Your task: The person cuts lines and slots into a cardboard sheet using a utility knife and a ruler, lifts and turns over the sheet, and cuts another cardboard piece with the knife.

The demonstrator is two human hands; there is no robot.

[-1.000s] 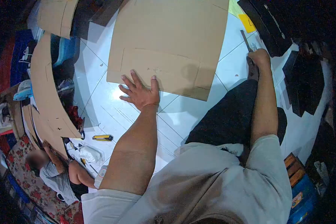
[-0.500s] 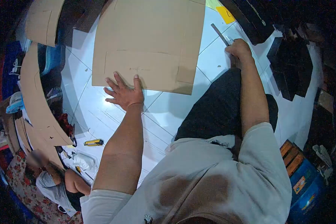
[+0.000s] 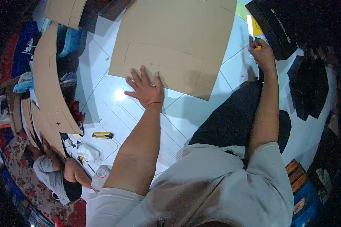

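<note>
A large brown cardboard sheet [image 3: 174, 41] with pencil lines lies on the white tiled floor. My left hand [image 3: 147, 90] is spread open at its near left edge, fingertips on the cardboard and palm over the tiles. Right of the sheet, my right hand [image 3: 262, 55] is closed round a long, flat metal ruler [image 3: 250, 26], which points away from me. Something small and orange shows at the fingers of that hand; what it is cannot be made out. A yellow card [image 3: 257, 28] lies partly behind the ruler.
A yellow cutter knife [image 3: 102, 135] lies left of my forearm, near a white plastic bag [image 3: 88, 152] and a clear container [image 3: 101, 176]. More cardboard [image 3: 49, 83] stretches along the left. Another person [image 3: 57, 174] is at lower left. Black pieces [image 3: 308, 87] lie at right.
The ruler in my right hand has turned more upright and now catches the light, and an orange part shows at the fingers. My left hand stays at the cardboard's edge. The camera view has shifted.
</note>
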